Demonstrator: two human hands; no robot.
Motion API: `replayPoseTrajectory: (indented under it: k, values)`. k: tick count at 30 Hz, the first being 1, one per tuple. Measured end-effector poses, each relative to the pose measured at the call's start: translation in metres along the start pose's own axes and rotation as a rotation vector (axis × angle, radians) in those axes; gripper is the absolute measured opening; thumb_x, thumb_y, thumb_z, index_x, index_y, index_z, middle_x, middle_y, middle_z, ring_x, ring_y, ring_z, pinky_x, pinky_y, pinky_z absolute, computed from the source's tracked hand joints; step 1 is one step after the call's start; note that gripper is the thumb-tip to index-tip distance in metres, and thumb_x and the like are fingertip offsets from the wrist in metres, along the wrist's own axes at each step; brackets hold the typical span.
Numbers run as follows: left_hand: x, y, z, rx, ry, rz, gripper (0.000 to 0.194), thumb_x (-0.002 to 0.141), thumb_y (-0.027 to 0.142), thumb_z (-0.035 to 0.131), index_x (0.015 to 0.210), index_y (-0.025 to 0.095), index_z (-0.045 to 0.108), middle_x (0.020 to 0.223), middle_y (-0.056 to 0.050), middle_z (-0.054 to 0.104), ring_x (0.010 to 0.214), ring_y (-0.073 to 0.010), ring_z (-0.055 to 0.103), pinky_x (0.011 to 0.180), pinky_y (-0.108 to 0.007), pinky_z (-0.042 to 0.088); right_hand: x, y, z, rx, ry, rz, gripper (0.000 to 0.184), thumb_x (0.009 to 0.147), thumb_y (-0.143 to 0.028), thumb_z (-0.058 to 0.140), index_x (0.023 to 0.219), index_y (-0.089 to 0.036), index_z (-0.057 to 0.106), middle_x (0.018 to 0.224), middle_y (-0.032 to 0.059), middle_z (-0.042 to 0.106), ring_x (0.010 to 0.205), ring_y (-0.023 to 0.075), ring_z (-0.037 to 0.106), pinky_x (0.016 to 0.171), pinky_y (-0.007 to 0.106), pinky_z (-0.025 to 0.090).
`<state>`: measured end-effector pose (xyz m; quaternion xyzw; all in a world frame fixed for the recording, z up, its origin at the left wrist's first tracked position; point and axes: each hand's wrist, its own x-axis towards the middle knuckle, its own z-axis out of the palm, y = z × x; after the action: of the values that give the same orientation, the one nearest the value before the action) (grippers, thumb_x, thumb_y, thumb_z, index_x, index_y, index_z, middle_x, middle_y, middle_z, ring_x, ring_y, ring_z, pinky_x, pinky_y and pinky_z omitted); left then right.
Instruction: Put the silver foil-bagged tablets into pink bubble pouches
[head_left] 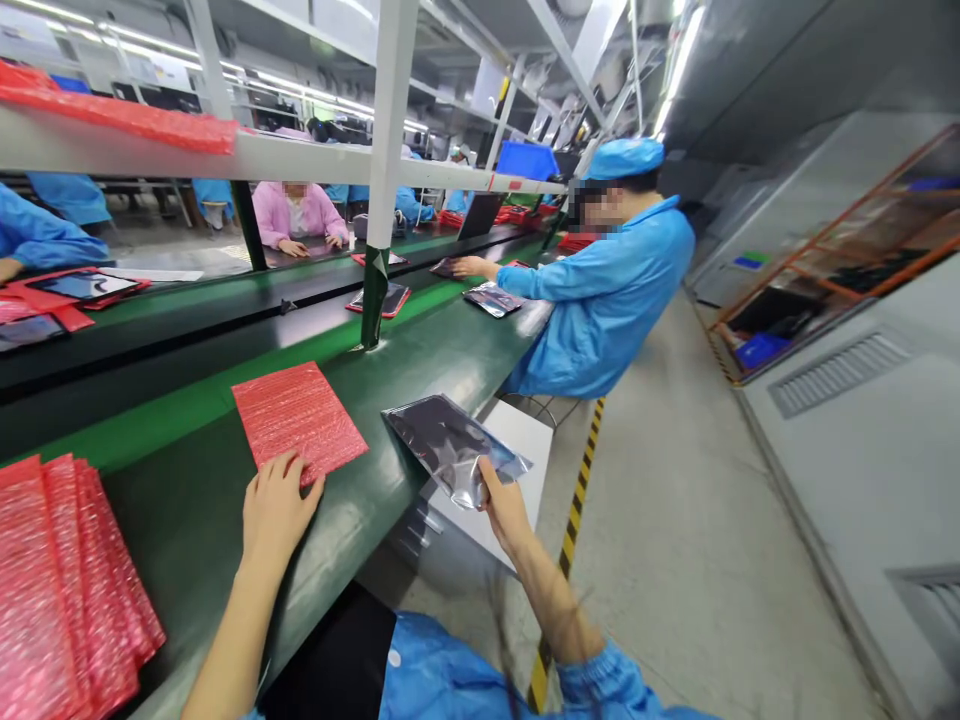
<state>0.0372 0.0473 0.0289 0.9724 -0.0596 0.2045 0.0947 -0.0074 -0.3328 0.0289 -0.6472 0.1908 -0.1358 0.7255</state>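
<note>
A red bubble-wrap bag (pixel 304 415) lies flat on the green bench. My left hand (pixel 279 505) is at its near edge, with bent fingers over the edge and the thumb close to them. Off to the right, my right hand (pixel 504 505) grips the near corner of a shiny plastic pouch (pixel 450 445) between thumb and fingers. The pouch has a dark, flat panel inside and is tilted, its far left end over the bench edge. The fingers beneath the pouch are hidden.
Several more red bubble-wrap bags (pixel 67 590) are stacked at the left. A white post (pixel 386 130) rises from the bench. A co-worker in blue (pixel 611 290) sits farther along, near another silver pouch (pixel 493 298). Below the bench edge is a white surface (pixel 517 430).
</note>
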Motion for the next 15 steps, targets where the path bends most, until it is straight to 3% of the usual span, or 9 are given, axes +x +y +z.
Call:
replayPoseTrajectory:
  k: [2,5,9,12,15]
  values:
    - [0.0,-0.001,0.0,0.015,-0.02,0.009,0.037,0.11,0.046,0.05,0.122,0.02,0.075,0.142,-0.013,0.072,0.128,-0.0318,0.066,0.104,-0.048,0.054,0.002,0.007,0.001,0.05,0.029,0.025,0.068,0.073,-0.084,0.086,0.082,-0.022,0.06,0.058,-0.0072,0.051,0.047,0.0103,0.042,0.042,0.023,0.036]
    - [0.002,-0.005,0.002,0.018,-0.047,0.025,0.038,0.114,0.04,0.042,0.117,0.022,0.075,0.132,-0.011,0.075,0.119,-0.0297,0.068,0.091,-0.043,0.056,0.003,0.011,-0.001,0.119,-0.005,0.085,0.067,0.071,-0.082,0.089,0.087,-0.021,0.066,0.065,-0.0034,0.062,0.052,0.0125,0.053,0.043,0.024,0.043]
    - [0.003,-0.011,0.003,-0.006,-0.069,0.044,0.033,0.112,0.031,0.043,0.113,0.02,0.074,0.122,-0.011,0.075,0.111,-0.0278,0.069,0.093,-0.04,0.055,0.004,0.015,-0.003,0.205,-0.043,0.178,0.059,0.076,-0.067,0.093,0.105,-0.021,0.072,0.089,0.0034,0.078,0.075,0.021,0.073,0.055,0.028,0.059]
    - [0.001,-0.009,0.001,0.03,-0.078,0.037,0.026,0.107,0.026,0.051,0.117,0.017,0.073,0.121,-0.012,0.074,0.112,-0.0294,0.068,0.094,-0.04,0.055,0.007,0.019,-0.001,0.257,-0.018,0.235,0.046,0.082,-0.053,0.092,0.109,-0.022,0.072,0.1,0.0055,0.082,0.087,0.0241,0.078,0.064,0.031,0.066]
    - [0.004,0.001,-0.003,0.141,-0.064,0.002,0.031,0.107,0.03,0.049,0.123,0.013,0.071,0.122,-0.016,0.071,0.111,-0.0337,0.066,0.087,-0.044,0.055,0.014,0.022,0.003,0.309,0.03,0.245,0.042,0.087,-0.054,0.087,0.11,-0.023,0.071,0.107,0.0063,0.082,0.091,0.0245,0.08,0.069,0.035,0.069]
